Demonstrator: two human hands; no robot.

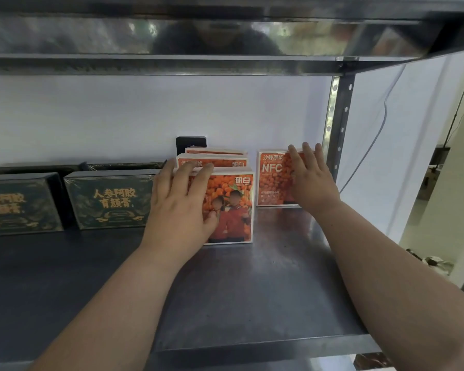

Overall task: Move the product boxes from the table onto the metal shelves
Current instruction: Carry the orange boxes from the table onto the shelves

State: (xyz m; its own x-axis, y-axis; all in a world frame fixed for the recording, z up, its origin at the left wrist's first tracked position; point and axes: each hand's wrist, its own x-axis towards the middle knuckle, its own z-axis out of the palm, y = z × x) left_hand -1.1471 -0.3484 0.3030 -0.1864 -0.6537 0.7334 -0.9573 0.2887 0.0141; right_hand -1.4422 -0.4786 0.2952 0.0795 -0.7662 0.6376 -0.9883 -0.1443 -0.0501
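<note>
Steel shelf (252,290), white wall (145,111) behind: my left grip (181,207) lies flat, fingers spread, on the front orange box (231,210) of a three-deep row; my right grip (312,180), fingers straight and close together, presses the face of the NFC box (273,180) standing upright just right of that row. Dark green boxes (110,202) stand farther left.

cam: head-worn, 1 view, wide-angle | pos: right in front of metal shelf (252,303), approx level w/ bay | dir: fwd + slightly down twd back wall (118,108) | range: close; upper shelf underside (65,36) across top of frame
</note>
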